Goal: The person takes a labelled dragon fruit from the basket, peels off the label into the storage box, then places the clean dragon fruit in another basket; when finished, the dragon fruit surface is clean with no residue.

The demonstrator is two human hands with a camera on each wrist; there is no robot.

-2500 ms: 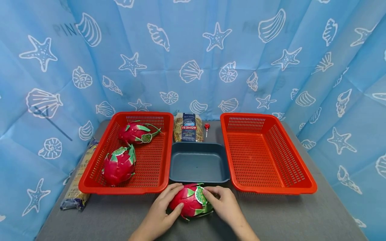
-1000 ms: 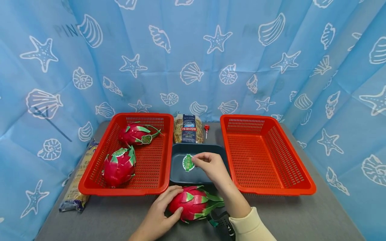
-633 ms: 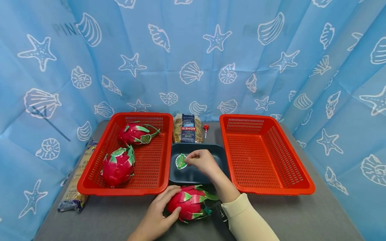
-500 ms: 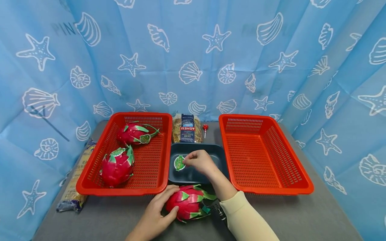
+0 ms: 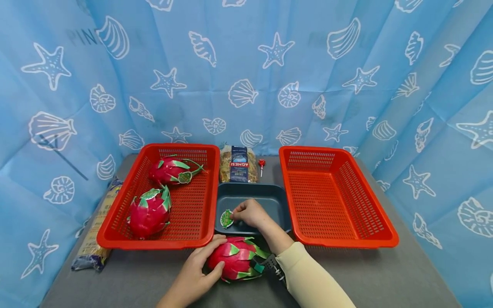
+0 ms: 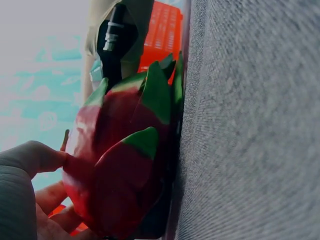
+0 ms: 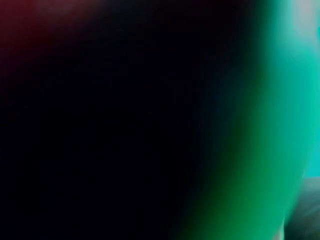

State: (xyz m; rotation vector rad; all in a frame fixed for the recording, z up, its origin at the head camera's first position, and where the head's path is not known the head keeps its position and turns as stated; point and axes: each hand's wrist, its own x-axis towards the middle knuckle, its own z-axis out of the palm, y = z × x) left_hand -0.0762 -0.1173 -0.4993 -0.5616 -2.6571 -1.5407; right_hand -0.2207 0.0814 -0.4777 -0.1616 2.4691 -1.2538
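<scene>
My left hand (image 5: 196, 267) holds a dragon fruit (image 5: 235, 259) by its left end, thumb on the near side and fingers on the far side. The fruit lies on its side on the grey table, green leaf tips pointing right. In the left wrist view the thumb and fingers press against the red skin of the dragon fruit (image 6: 120, 165). My right hand (image 5: 249, 212) pinches a round green-and-white sticker (image 5: 226, 219) by its right edge, low over the left part of a dark blue tray (image 5: 271, 201). The right wrist view is mostly dark and blurred.
Two more dragon fruits (image 5: 150, 216) lie in a red basket (image 5: 192, 205) on the left. Another red basket (image 5: 319, 209) stands on the right. Behind the tray are a pasta bag (image 5: 239, 164) and a red lollipop (image 5: 262, 163). A long packet (image 5: 98, 233) lies far left.
The right hand has peeled the sticker off the near dragon fruit, carried it over the tray, then moved it left and toward the person's side. The left hand stays on the fruit, shifting slightly left.
</scene>
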